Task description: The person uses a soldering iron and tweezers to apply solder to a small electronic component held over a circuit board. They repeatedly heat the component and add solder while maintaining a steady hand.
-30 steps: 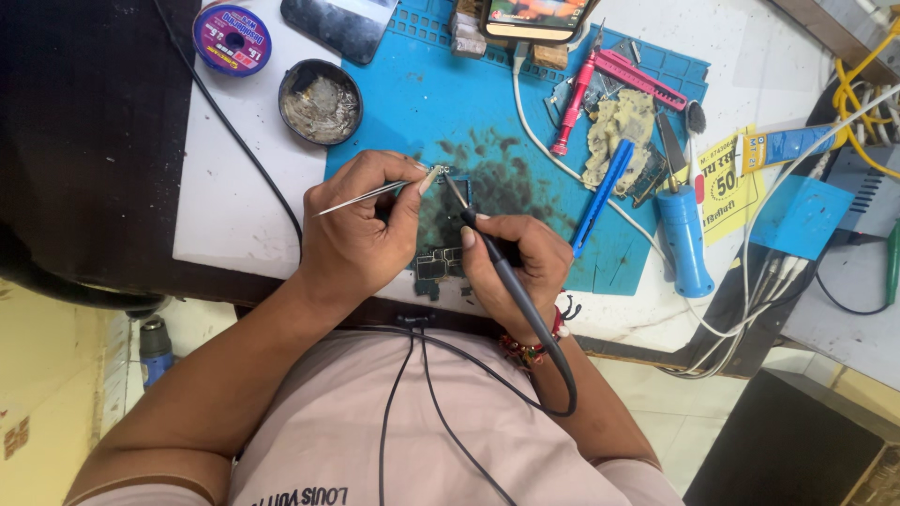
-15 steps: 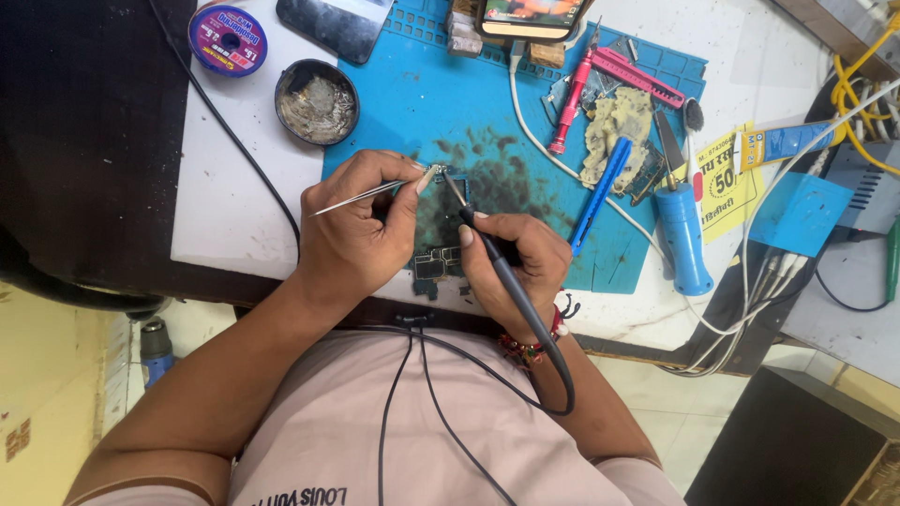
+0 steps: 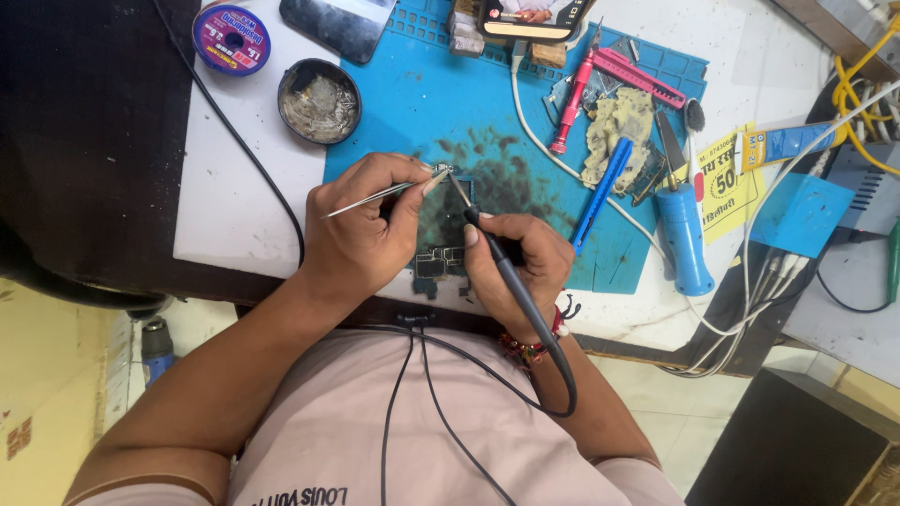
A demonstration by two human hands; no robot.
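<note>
Left hand grip closed on metal tweezers, tips at the far end of the circuit board. Right hand grip closed, pen-style, on the soldering iron, tip beside the tweezer tips. Board lies on the blue mat at the desk's near edge, between both hands. Judged: board thin, light, stiff, fragile; hold by edges only.

Labels: round purple-labelled spool, far left; yellow printed card, right, under the blue-handled tool; round dark tin beside the mat.
</note>
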